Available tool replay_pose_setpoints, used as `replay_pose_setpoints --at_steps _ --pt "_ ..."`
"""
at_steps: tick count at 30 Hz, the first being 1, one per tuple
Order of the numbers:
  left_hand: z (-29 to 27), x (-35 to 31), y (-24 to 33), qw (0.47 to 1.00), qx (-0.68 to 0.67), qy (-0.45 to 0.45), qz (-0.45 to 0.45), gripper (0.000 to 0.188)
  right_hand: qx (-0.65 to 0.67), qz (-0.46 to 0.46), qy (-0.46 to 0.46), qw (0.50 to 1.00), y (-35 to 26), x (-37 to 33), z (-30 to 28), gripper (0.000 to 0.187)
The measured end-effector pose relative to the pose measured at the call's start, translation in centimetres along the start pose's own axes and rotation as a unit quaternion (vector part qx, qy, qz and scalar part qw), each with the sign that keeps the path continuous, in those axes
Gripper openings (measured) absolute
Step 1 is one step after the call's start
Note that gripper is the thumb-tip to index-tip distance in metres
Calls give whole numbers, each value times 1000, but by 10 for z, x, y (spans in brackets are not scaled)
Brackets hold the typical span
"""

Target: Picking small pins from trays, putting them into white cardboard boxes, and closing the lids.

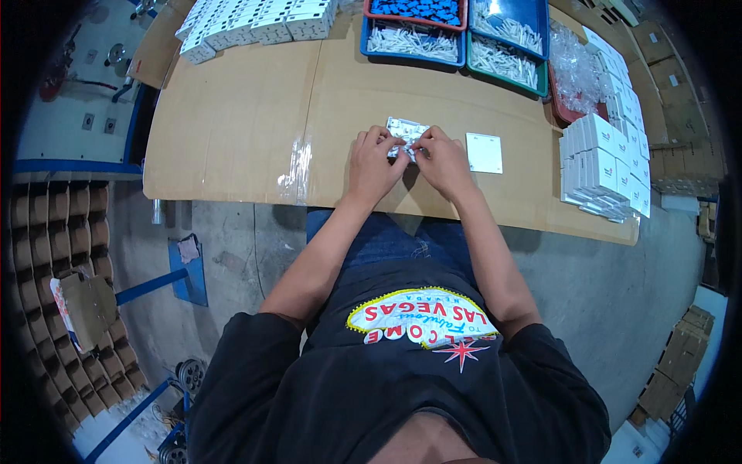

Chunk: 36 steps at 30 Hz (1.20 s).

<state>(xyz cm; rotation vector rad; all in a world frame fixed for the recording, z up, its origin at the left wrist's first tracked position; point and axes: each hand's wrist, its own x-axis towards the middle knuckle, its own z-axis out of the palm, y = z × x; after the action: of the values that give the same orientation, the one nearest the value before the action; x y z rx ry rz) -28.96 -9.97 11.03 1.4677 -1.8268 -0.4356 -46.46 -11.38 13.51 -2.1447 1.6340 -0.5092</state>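
A small, shallow white case [403, 127] lies open on the cardboard-covered table in front of me, with little pale parts inside. My left hand [374, 164] grips its left side, thumb and fingers curled over the near part. From the right, my right hand [444, 164] pinches at the same case, its fingertips close to my left ones. The fingers hide whichever small part may be between them. Just right of my right hand lies a flat, square white cover [485, 153], touched by neither hand.
Trays of white sticks [413, 59] and a tray of blue parts [417, 11] stand at the back. White boxes are stacked at the right [601, 166] and far left [255, 23]. Clear plastic bags [576, 73] lie in a red tray. Cardboard [239, 116] covers the table.
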Motion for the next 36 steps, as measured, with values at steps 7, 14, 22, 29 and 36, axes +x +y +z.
replay_pose_setpoints --at_steps 7,14,22,29,36 --pt "-12 4 -9 995 -49 -73 41 39 4 -23 -24 999 6 4 -6 16" --pt "-8 4 -15 995 -46 -80 46 43 51 -5 -60 997 -2 8 -17 27" --pt "-6 0 -13 996 -30 -54 59 41 59 17 -57 996 3 12 -14 26" --pt "-9 2 -15 995 -34 -61 70 50 92 6 27 995 8 7 -3 25" --pt "-5 1 -17 997 -64 -1 53 75 90 18 11 996 10 4 -4 25"
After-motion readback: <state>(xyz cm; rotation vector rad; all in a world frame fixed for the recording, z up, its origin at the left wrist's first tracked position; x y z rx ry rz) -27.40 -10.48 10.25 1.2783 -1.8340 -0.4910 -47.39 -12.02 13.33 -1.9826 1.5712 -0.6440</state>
